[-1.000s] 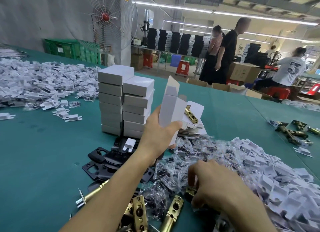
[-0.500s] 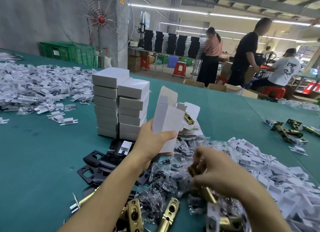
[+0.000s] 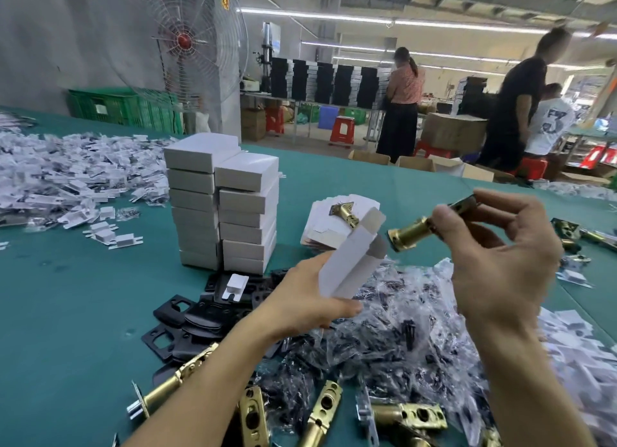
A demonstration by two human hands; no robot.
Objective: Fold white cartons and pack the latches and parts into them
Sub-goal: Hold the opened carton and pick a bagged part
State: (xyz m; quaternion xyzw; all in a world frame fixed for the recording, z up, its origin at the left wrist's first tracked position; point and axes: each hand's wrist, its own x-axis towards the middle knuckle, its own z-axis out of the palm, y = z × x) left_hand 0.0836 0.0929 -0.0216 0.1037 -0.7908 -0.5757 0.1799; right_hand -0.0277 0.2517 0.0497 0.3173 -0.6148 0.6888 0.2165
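Note:
My left hand point(image 3: 307, 299) grips a folded white carton point(image 3: 350, 263), tilted with its open end up and to the right. My right hand point(image 3: 500, 256) pinches a brass latch point(image 3: 414, 234) in the air, its round end just right of the carton's open mouth. Several more brass latches point(image 3: 407, 416) lie at the near edge. A heap of small clear bags with black screws point(image 3: 384, 340) lies under my hands. Flat unfolded cartons point(image 3: 330, 226) with one latch on top lie behind the held carton.
Two stacks of closed white cartons point(image 3: 223, 203) stand on the green table point(image 3: 83, 313). Black plates point(image 3: 187, 326) lie in front of them. White plastic parts are heaped at far left point(image 3: 66, 173) and right point(image 3: 574, 346). A fan and people stand beyond the table.
My right hand lifted a brass latch out of the pile and brought it up to the carton's open end. My left hand lowered and tilted the carton to the right.

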